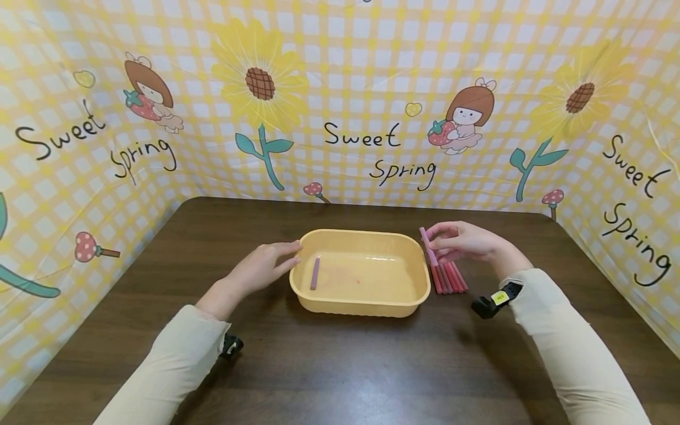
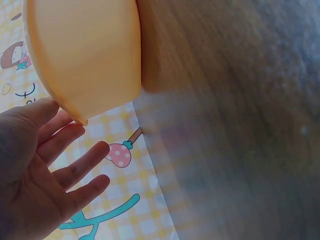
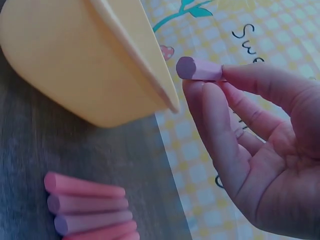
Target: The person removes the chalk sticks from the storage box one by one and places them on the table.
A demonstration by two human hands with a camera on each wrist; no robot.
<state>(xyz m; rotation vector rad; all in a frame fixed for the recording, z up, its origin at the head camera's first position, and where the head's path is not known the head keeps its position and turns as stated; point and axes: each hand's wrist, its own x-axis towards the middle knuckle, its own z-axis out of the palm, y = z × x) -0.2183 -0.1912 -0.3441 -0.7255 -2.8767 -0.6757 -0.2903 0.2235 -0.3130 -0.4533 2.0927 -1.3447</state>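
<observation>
A yellow plastic basin (image 1: 361,308) stands upright on the table. Inside, toward its left end, lies one purple chalk stick (image 1: 315,273). My left hand (image 1: 260,267) is at the basin's left rim, fingertips right at the edge; the lower fingers are extended and spread (image 2: 55,165). Between thumb and fingers, my right hand (image 1: 462,241) pinches a lilac chalk stick (image 1: 428,245), raised just outside the basin's right end. In the right wrist view its flat end (image 3: 186,68) points past the rim. Below that hand, several red and purple chalk sticks (image 1: 448,278) lie side by side.
The dark brown wooden table (image 1: 340,366) ends at a yellow checked cloth (image 1: 350,77) behind and at both sides. Black wrist cameras (image 1: 494,301) sit at both cuffs; the right one hangs near the row of chalk sticks.
</observation>
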